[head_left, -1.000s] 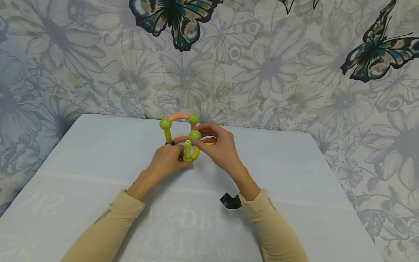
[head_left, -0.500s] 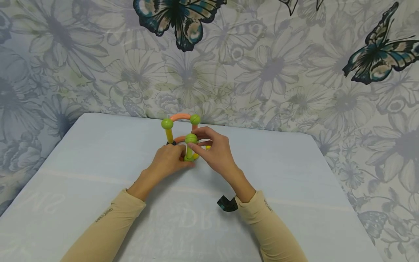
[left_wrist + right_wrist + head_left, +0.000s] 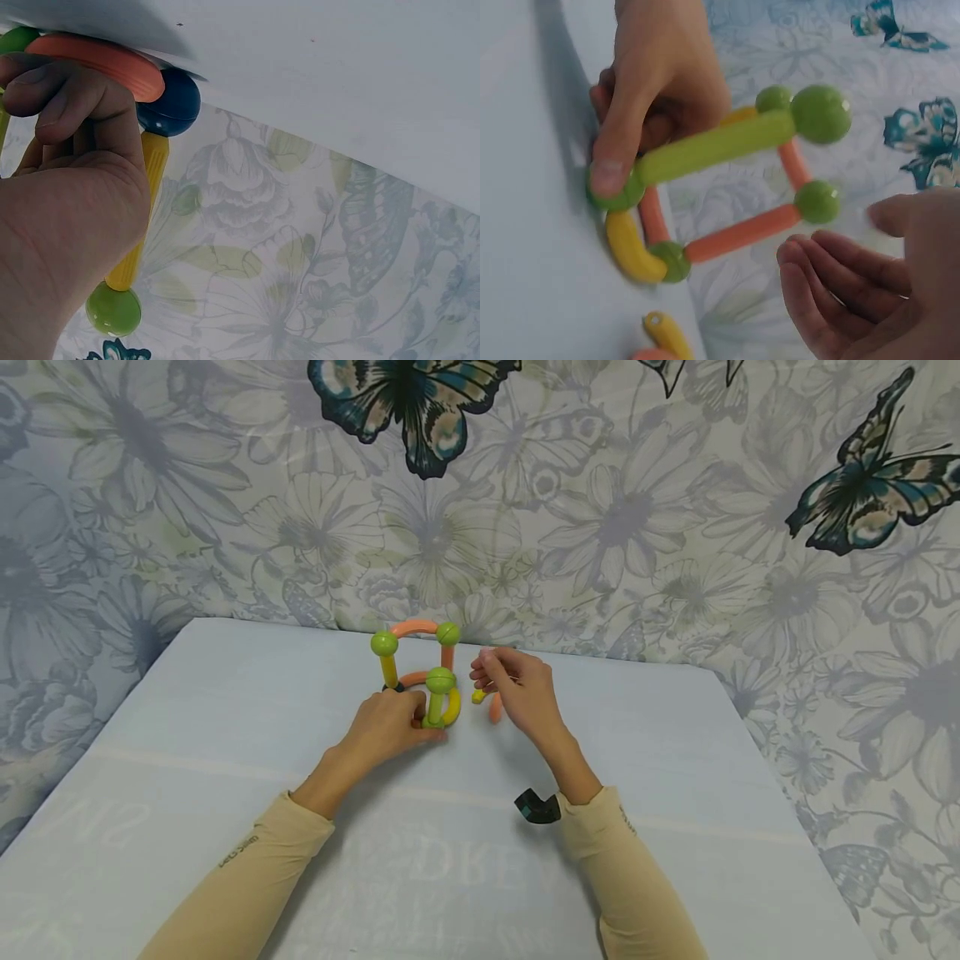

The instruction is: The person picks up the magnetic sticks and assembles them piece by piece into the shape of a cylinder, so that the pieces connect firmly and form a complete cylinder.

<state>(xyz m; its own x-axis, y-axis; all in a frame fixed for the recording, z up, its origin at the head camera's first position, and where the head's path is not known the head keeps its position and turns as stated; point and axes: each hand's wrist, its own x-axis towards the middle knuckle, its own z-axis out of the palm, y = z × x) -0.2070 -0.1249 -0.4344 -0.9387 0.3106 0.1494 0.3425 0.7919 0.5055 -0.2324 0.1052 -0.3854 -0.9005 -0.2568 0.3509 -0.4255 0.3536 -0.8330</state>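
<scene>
A frame of ball joints and rods stands on the table. My left hand (image 3: 382,727) grips the green ball (image 3: 617,187) at its near bottom corner, the thumb lying on it. From that ball rises a light green rod (image 3: 718,147), topped by another green ball (image 3: 440,679). A curved yellow rod (image 3: 630,251) joins the bottom corners, and orange rods (image 3: 742,232) form the far side. In the left wrist view a dark blue ball (image 3: 171,103) carries a straight yellow rod (image 3: 139,214). My right hand (image 3: 525,689), fingers loosely bent, holds nothing and is apart from the frame.
A loose yellow rod (image 3: 671,335) and a loose orange rod (image 3: 495,708) lie on the white table (image 3: 420,893) beneath the right hand. Behind the table's far edge is a wall covering (image 3: 600,527) with flowers and butterflies.
The right hand has set a green ball on top of the upright light green rod, let it go and moved away to the right. The left hand keeps its grip at the base.
</scene>
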